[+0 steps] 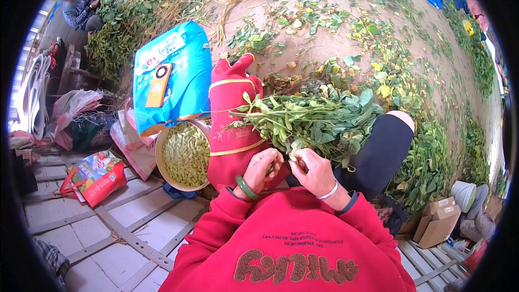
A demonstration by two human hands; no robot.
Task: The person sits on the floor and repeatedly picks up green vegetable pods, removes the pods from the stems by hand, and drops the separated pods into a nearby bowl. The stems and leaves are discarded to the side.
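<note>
My left hand (263, 170), with a green bangle at the wrist, is curled around something greenish that looks like bean pods, mostly hidden by the fingers. Close beside it, my right hand (312, 170), wearing a silver bangle, pinches a small pale-green pod (293, 159) between thumb and fingertips. Just beyond both hands, a bundle of leafy bean plants (308, 119) with green pods lies across my lap. A red cloth cover (233, 129) with yellow trim lies over my left leg. Left of it, a round tub (160, 150) holds many picked pods (184, 156).
A blue printed sack (178, 61) stands behind the tub, with an orange phone (159, 85) on top. A red shopping bag (99, 176) rests on slats at left. Bean plants (425, 162) are heaped at right. A person (81, 8) sits far left; cardboard boxes (438, 221) stand lower right.
</note>
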